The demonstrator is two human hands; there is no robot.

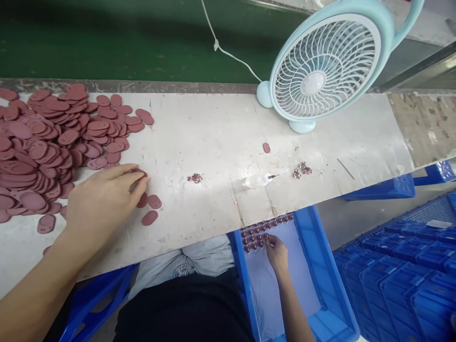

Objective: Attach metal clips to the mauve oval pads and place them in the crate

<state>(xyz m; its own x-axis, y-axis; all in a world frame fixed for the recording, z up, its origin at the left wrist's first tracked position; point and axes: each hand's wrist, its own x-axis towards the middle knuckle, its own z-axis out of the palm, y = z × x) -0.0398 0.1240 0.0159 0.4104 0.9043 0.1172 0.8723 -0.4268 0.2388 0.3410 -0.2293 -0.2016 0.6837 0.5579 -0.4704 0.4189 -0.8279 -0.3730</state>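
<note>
My left hand [110,194] has its fingers pinched on a reddish oval disc [138,173] at the right edge of a large pile of such discs [53,152]. Several loose discs [149,218] lie just beside its fingertips. Down in a blue bin [313,247], my right hand [275,251] pinches a small dark red piece [267,236] at the end of rows of similar pieces [254,236]. Two small clusters of dark red pieces [194,178] [302,170] rest on the table, with a clear bottle with a thin dark tip [257,180] between them.
A light blue fan [313,83] stands at the table's back edge, its white cable running behind. One disc [266,147] and a thin stick [345,168] lie on the white table [199,128]. Blue crates [399,280] are stacked at lower right; a blue stool [96,304] is below.
</note>
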